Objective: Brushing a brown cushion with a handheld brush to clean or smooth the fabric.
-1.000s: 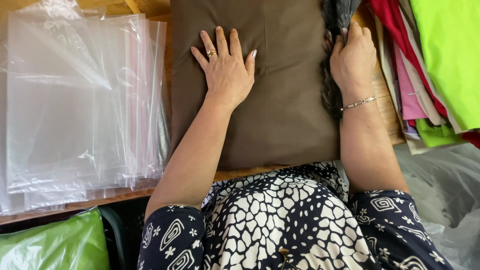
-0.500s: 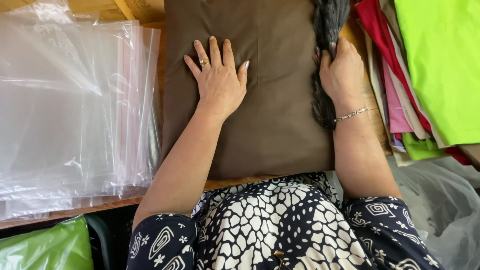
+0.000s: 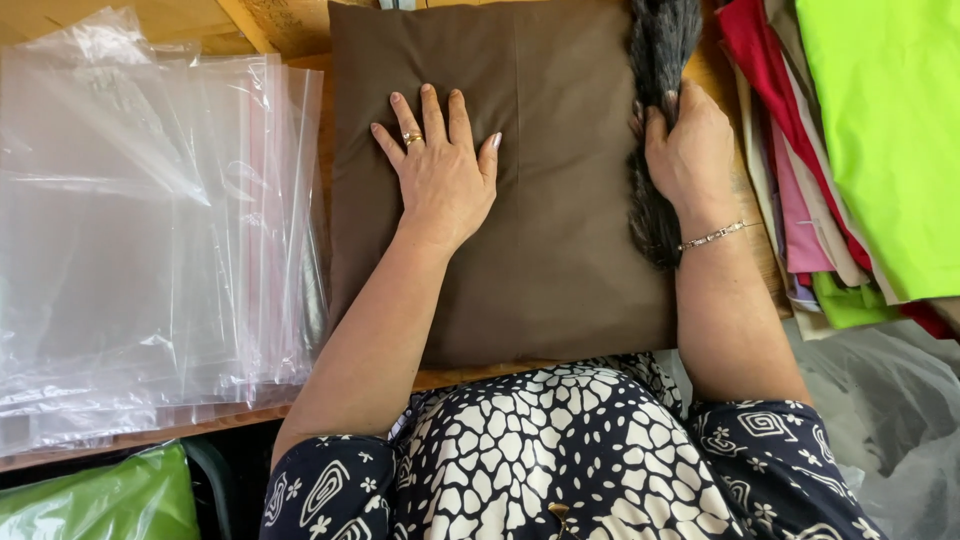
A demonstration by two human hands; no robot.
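**Two hands on a brown cushion cover**

We see the left hand (image 3: 440,170) lying flat and open, palm down, fingers spread, on the upper middle of a brown cushion cover (image 3: 560,260). A gold ring sits on one of its fingers. The right hand (image 3: 685,150) rests at the cover's right edge, fingers curled loosely over a dark grey fur trim (image 3: 655,120) that runs along that edge; we cannot tell whether it is truly gripping the fur or only pressing on it. A thin bracelet (image 3: 715,236) circles the right wrist.

The cover lies directly beneath both hands and stretches between them, flat on a wooden table (image 3: 440,380), reaching down to the table's near edge, close to the person's patterned dark-and-white dress (image 3: 560,460).

To the left of the left hand, just beside the cover, lies a stack of clear plastic bags (image 3: 150,230). To the right of the right hand, near the fur trim, sits a pile of folded fabrics (image 3: 860,150) in lime green, red, pink and beige. Below the plastic bags, off the table's edge, a green bag (image 3: 90,500) shows. Nothing lies between the hands and the cover.
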